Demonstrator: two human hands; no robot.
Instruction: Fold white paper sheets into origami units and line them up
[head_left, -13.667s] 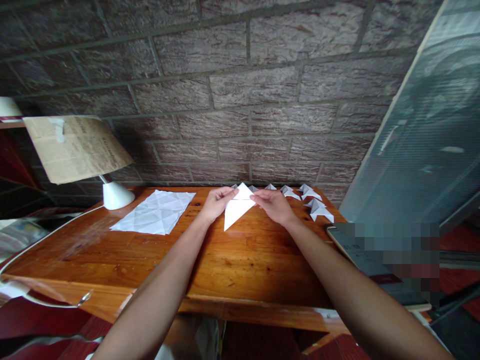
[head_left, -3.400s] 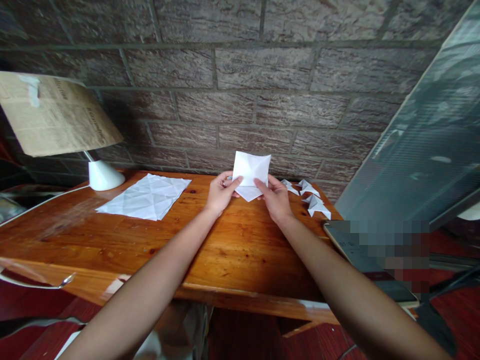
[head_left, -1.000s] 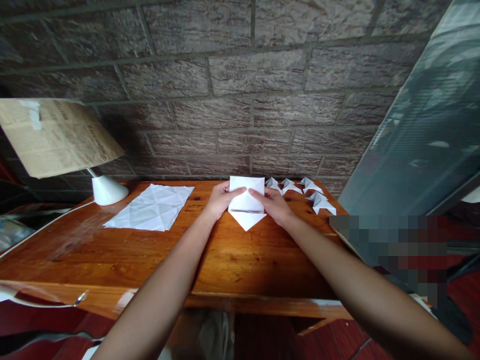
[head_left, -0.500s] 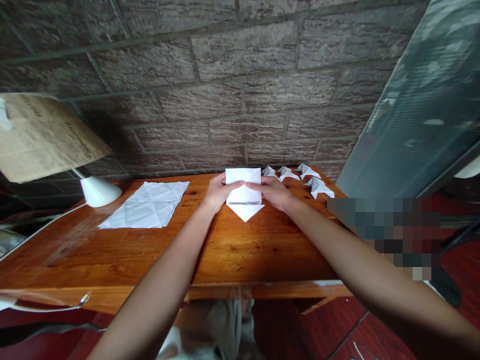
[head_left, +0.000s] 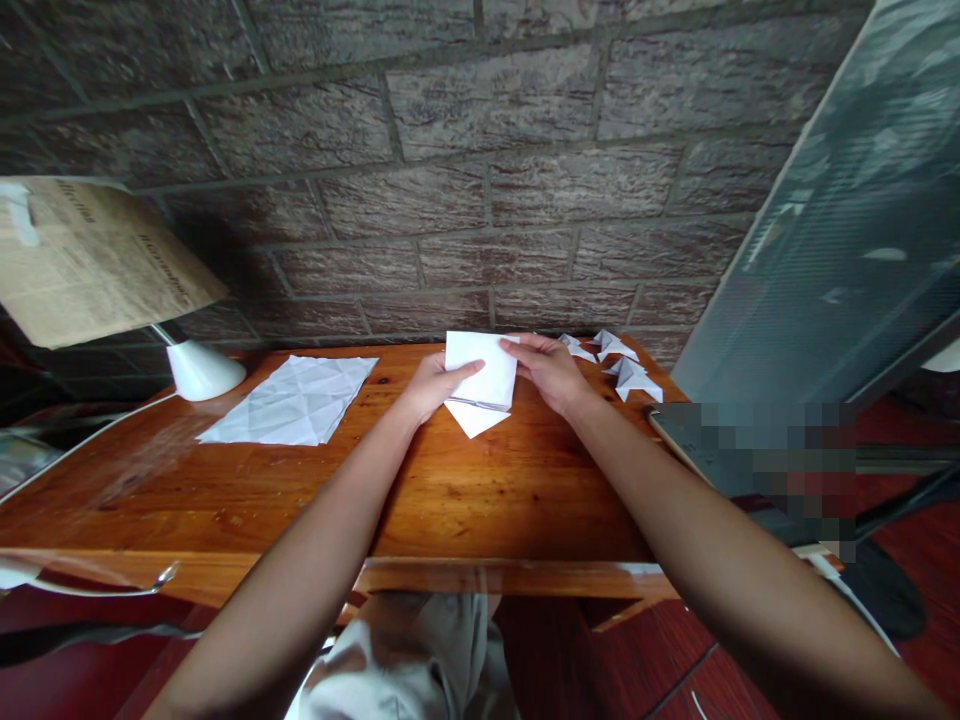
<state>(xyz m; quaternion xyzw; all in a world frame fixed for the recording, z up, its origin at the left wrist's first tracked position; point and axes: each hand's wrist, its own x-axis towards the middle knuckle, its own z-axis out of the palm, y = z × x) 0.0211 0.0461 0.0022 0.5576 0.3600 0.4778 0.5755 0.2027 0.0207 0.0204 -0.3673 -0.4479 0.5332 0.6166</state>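
Observation:
A folded piece of white paper (head_left: 482, 372) is held up over the far middle of the wooden table, a square panel above and a pointed flap hanging below it. My left hand (head_left: 436, 385) grips its left edge, thumb lying across the front. At the upper right edge, my right hand (head_left: 550, 366) pinches the paper between thumb and fingers. The fingers behind the sheet are hidden. Just beyond my right hand stand several small folded paper shapes (head_left: 631, 379), partly covered by that hand.
Creased white sheets (head_left: 292, 402) lie flat on the left of the table (head_left: 525, 510). A lamp with a white base (head_left: 201, 370) and brown paper shade (head_left: 97, 260) stands at far left. Behind rises a brick wall (head_left: 487, 180); a grey-green panel (head_left: 817, 230) leans at right.
My right thumb has moved from the middle of the paper to its upper right edge. The paper has turned slightly, and its lower flap now points a little more to the left.

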